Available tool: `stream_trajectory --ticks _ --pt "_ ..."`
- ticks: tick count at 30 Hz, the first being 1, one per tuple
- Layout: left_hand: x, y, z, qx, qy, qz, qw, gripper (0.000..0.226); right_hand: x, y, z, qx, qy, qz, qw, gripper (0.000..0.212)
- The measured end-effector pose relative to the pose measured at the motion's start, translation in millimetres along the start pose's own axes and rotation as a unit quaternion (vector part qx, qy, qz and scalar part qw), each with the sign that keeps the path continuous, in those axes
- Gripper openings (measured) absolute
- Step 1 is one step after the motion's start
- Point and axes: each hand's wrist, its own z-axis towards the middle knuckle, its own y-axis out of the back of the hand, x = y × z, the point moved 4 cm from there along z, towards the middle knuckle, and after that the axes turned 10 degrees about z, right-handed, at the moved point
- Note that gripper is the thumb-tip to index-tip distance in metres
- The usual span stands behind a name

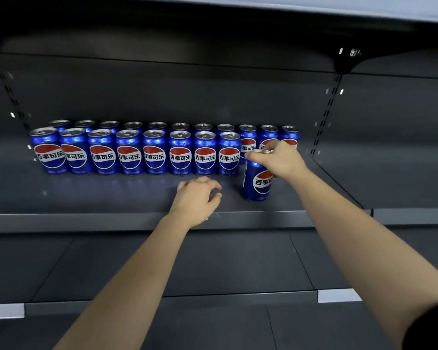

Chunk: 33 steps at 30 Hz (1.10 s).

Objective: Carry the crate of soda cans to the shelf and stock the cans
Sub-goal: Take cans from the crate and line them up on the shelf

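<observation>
Several blue soda cans (153, 155) with red, white and blue logos stand in two rows on a dark shelf (111, 195). My right hand (278, 159) grips the top rim of one more blue can (257, 183), which stands on the shelf just right of the front row and slightly nearer the edge. My left hand (196, 198) hovers over the shelf front with loosely curled fingers and holds nothing. The crate is not in view.
A dark back panel with slotted uprights (324, 117) rises behind the cans. An upper shelf (263, 18) overhangs. A lower shelf (213, 263) with white label strips (336, 295) lies below. Bare shelf surface extends right of the held can.
</observation>
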Motion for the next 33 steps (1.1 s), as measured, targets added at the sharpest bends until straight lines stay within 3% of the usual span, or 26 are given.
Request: stream_trajectory --ticks 3,7,10,12,22,33 --pt "-3.0 -2.5 7.5 -0.001 -0.001 0.004 1.0 0.03 -11.0 -7.9 0.9 0.018 -0.011 0.096 0.995 0.065" --pt "-3.9 -3.8 15.9 -0.004 -0.002 0.003 1.0 0.03 -40.7 -18.1 -4.0 0.115 -0.02 0.246 0.962 0.083" --pt "-2.7 -5.0 20.8 -0.007 0.003 -0.007 1.0 0.028 -67.2 -21.4 0.2 0.181 0.001 0.247 0.952 0.104" --pt "-3.4 -5.4 23.0 -0.009 0.007 -0.008 1.0 0.027 -75.7 -23.6 0.9 0.191 0.017 0.226 0.955 0.105" --pt "2.1 -16.7 19.3 0.008 0.052 -0.008 0.999 0.034 -79.5 -31.3 18.3 0.118 0.032 0.181 0.976 0.075" --pt "3.6 -18.6 19.0 0.022 0.071 0.0 0.997 0.037 -65.5 -38.8 37.7 0.009 0.004 0.107 0.994 0.081"
